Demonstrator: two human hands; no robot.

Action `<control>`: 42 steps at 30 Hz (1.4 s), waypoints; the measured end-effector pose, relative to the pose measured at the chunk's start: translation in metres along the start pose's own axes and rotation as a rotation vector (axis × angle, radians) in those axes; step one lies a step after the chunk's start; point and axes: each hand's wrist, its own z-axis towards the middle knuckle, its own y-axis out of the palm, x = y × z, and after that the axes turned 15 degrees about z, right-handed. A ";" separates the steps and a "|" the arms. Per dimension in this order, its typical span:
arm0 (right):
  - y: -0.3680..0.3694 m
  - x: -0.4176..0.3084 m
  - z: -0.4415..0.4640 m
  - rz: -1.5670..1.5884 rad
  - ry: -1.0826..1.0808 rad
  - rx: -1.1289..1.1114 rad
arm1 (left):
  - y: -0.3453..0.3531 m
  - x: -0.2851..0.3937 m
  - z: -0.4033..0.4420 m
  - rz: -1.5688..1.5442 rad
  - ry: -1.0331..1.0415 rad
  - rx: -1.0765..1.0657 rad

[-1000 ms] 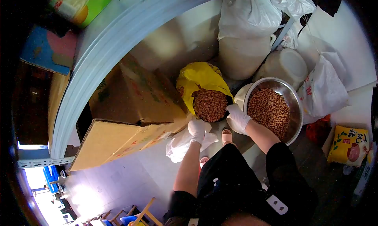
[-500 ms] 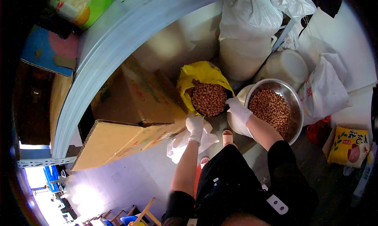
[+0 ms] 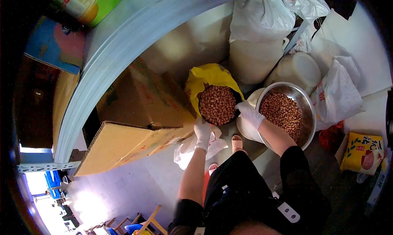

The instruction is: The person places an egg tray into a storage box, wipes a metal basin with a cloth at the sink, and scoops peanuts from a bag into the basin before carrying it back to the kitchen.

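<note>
Since the earlier frame, the left hand (image 3: 202, 133) has edged slightly farther up, and the nuts (image 3: 217, 105) now show a rounder outline inside the dark bowl (image 3: 237, 96). That bowl, within the yellow bag (image 3: 208, 74), lies just left of the right hand (image 3: 251, 114), whose grip pinches its rim; the left grip appears closed on the bag's near edge. Being round, the bowl shows no long axis. Right of the right grip, and nearer to it than to the left, sits the steel basin (image 3: 307, 112), shiny, smooth and wide, holding more pebbly, reddish-brown nuts; the bag is thin, crinkled plastic
</note>
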 end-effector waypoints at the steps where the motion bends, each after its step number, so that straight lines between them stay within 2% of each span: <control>1: 0.000 -0.002 -0.003 -0.018 -0.001 -0.012 | 0.003 -0.005 0.001 -0.035 0.026 0.007; 4: 0.004 -0.010 -0.011 -0.022 0.033 0.013 | -0.021 0.031 -0.007 -0.115 -0.152 -0.099; 9: 0.009 -0.013 -0.010 -0.026 0.071 0.062 | -0.014 0.010 -0.002 -0.134 -0.190 -0.121; 13: 0.015 -0.015 -0.015 -0.038 0.054 0.115 | -0.011 0.007 0.000 -0.158 -0.056 -0.012; 15: 0.013 -0.006 -0.002 -0.041 0.050 0.084 | -0.012 0.007 0.000 -0.162 -0.101 0.009; 18: 0.005 -0.004 -0.002 -0.014 0.067 0.003 | -0.002 -0.012 0.006 -0.400 -0.111 -0.030; 20: 0.005 -0.018 -0.022 -0.001 0.106 -0.013 | 0.018 -0.055 0.020 -0.635 -0.100 -0.082; 22: 0.001 -0.004 -0.002 0.023 0.050 -0.035 | 0.035 -0.088 0.032 -0.867 -0.091 -0.146; 24: -0.003 -0.024 -0.035 -0.067 0.074 0.040 | 0.013 -0.041 0.023 -0.640 -0.074 -0.229; 25: -0.011 -0.026 -0.043 -0.017 0.093 -0.021 | -0.003 -0.007 0.014 -0.527 -0.056 -0.282; 26: -0.015 -0.035 -0.061 0.023 0.075 0.017 | -0.012 0.011 0.011 -0.372 -0.048 -0.278; 27: -0.019 -0.041 -0.077 0.060 0.055 0.054 | -0.012 0.000 0.015 -0.172 -0.084 -0.220; 28: -0.029 -0.035 -0.077 0.143 0.007 -0.004 | -0.014 -0.008 0.018 0.028 -0.116 -0.154; 30: -0.064 -0.018 -0.074 0.305 -0.096 -0.127 | -0.021 0.001 0.013 0.009 -0.018 -0.089; 31: -0.089 -0.015 -0.082 0.145 -0.229 -0.176 | -0.025 0.003 0.011 -0.005 0.026 -0.058; 32: -0.114 -0.013 -0.092 -0.010 -0.370 -0.204 | -0.012 -0.017 0.020 0.080 0.165 0.018; 35: -0.169 -0.006 -0.093 0.436 -0.189 -0.007 | -0.022 -0.011 0.018 0.191 0.236 -0.095; 38: -0.230 -0.026 -0.137 0.337 -0.207 0.202 | -0.024 -0.005 0.018 0.244 0.268 -0.082; 39: -0.247 -0.030 -0.148 0.300 -0.210 0.269 | -0.022 -0.007 0.019 0.221 0.218 -0.091; 41: -0.266 -0.033 -0.155 0.087 -0.180 0.628 | -0.024 0.004 0.017 0.202 0.137 -0.097; 42: -0.266 -0.032 -0.164 0.012 -0.237 0.746 | -0.032 0.013 0.015 0.207 0.105 -0.096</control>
